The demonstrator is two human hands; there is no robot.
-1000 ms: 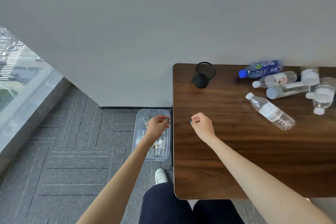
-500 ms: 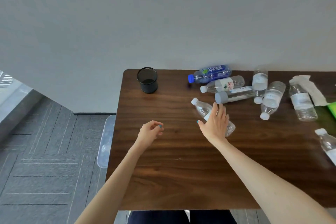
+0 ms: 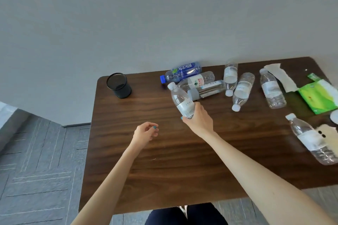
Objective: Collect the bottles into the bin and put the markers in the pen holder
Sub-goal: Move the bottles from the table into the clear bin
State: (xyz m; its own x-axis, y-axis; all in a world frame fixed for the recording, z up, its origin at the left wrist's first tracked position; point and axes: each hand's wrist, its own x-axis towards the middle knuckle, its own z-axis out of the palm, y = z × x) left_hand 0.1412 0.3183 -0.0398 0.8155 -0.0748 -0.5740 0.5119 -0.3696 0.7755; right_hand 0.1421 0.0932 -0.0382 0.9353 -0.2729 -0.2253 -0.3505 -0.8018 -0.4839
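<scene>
Fingers, R hand [image 3: 198, 119] — wrapped round clear bottle [image 3: 181, 101] | L hand [image 3: 145, 131] — loosely curled, empty

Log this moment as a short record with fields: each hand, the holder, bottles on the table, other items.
right hand: right hand has its grip shut on a clear plastic water bottle with a white cap
left hand: left hand loosely curled, holding nothing
holder: black mesh pen holder upright near the dark wooden table corner
bottles lying: seven, including the blue-capped blue-label bottle
other: green packet, white tissue

Wooden table [image 3: 182, 170], bottles [image 3: 243, 91], pen holder [image 3: 119, 86]
</scene>
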